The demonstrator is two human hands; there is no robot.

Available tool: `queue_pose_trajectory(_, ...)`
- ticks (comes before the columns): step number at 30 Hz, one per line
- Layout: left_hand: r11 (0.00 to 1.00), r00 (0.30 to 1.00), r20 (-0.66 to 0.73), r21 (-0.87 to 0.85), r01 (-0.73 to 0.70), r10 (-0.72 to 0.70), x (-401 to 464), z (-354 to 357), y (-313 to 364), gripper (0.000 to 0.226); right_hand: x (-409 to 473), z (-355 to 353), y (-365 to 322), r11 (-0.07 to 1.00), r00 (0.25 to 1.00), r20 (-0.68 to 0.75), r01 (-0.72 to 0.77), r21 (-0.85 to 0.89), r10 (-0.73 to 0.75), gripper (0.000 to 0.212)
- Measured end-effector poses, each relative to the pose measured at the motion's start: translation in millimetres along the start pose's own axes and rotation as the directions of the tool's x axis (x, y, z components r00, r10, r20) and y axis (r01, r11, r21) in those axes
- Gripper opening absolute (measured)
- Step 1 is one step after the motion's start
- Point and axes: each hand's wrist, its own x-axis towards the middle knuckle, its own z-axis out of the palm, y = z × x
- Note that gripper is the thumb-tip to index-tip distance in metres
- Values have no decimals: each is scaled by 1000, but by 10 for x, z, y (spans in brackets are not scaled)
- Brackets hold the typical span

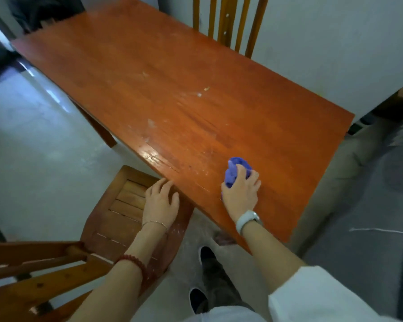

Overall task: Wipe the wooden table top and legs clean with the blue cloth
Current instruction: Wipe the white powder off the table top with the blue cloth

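Blue cloth (237, 170) sits bunched under the right hand (241, 194), whose grip is curled round it, fingers over the top and the wad pressed onto the wooden bench (172, 77) close to its near edge. Most of the cloth pokes out ahead of the fingers, toward the far end of the top.

The relation that matters is this: nearly all the unwiped surface lies away from the grip, forward and to the left along the bench's long axis, which runs from the near right corner up toward the far left. Pale smears and specks (199, 94) show around the middle of the top, well apart from the cloth, with more dull patches (150, 123) nearer the left edge. So the coming stroke probably has to push outward along the grain rather than pull back.

The left hand (161, 201) rests with relaxed, spread fingers at the near edge of the bench, over the seat of a wooden chair (126, 198); it holds nothing and looks like a brace. It is nearer the left-edge patches, but the cloth is in the right.

One bench leg (100, 129) shows at the left, below the top; the legs look not yet wiped.
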Motion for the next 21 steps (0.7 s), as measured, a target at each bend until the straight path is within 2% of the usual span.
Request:
queue_pose_trajectory(1,997,996,-75,-60,47,-52,90,-82,-50,39,-105,133,-125,991,988,80,131,-2,-130,51)
queue_pose_trajectory(2,989,983,-148,-111,93,-109,194,-174,-99,38,-236,244,-240,957,931,221,275,90,-289,50)
queue_pose_trajectory(3,980,966,-200,-146,135,-163,296,-263,-149,38,-374,317,-340,898,812,389,357,259,-435,48)
queue_pose_trajectory(4,971,954,-216,-160,176,-208,399,-347,-185,40,-464,341,-377,832,672,497,384,400,-549,46)
queue_pose_trajectory(5,965,949,-200,-155,213,-242,500,-421,-203,42,-446,309,-380,786,609,504,398,473,-612,46)
queue_pose_trajectory(6,961,950,-175,-139,238,-260,598,-476,-220,44,-301,252,-366,773,662,430,397,494,-614,48)
queue_pose_trajectory(7,963,953,-155,-121,242,-259,692,-510,-234,46,-75,200,-355,789,775,310,363,496,-551,53)
queue_pose_trajectory(8,968,961,-135,-97,231,-243,786,-522,-246,48,211,149,-356,822,881,163,329,465,-445,55)
queue_pose_trajectory(9,975,969,-113,-64,215,-221,868,-515,-253,50,525,106,-347,873,947,27,284,397,-320,52)
queue_pose_trajectory(10,979,975,-89,-29,200,-202,943,-495,-260,52,814,81,-347,926,980,-64,199,322,-189,49)
queue_pose_trajectory(11,980,978,-61,-5,199,-199,1018,-468,-264,54,1048,88,-374,963,994,-93,83,256,-61,47)
queue_pose_trajectory(12,976,976,-33,7,217,-217,1087,-444,-262,56,1171,134,-427,984,996,-94,8,177,8,46)
queue_pose_trajectory(13,970,970,-15,17,242,-242,1157,-424,-265,58,1188,243,-475,995,997,-76,34,94,-27,46)
queue_pose_trajectory(14,965,966,-10,37,258,-258,1229,-417,-274,60,1104,385,-518,987,989,-7,146,65,-146,46)
queue_pose_trajectory(15,963,965,-15,66,262,-262,1298,-423,-288,62,928,517,-565,943,937,127,311,117,-324,48)
queue_pose_trajectory(16,962,967,-27,96,255,-254,1365,-427,-323,62,704,591,-625,860,814,285,450,241,-506,50)
queue_pose_trajectory(17,963,970,-37,120,243,-240,1418,-435,-372,63,501,618,-654,770,650,413,519,372,-638,48)
queue_pose_trajectory(18,964,974,-39,138,228,-225,1451,-443,-425,63,388,579,-663,704,519,477,542,459,-710,46)
queue_pose_trajectory(19,966,977,-38,150,211,-208,1464,-451,-474,63,439,513,-654,675,504,449,554,488,-738,46)
queue_pose_trajectory(20,967,981,-35,161,195,-192,1468,-455,-523,62,593,451,-650,699,602,366,536,473,-709,49)
queue_pose_trajectory(21,968,983,-31,168,184,-182,1460,-466,-553,61,816,407,-633,755,741,246,493,432,-625,53)
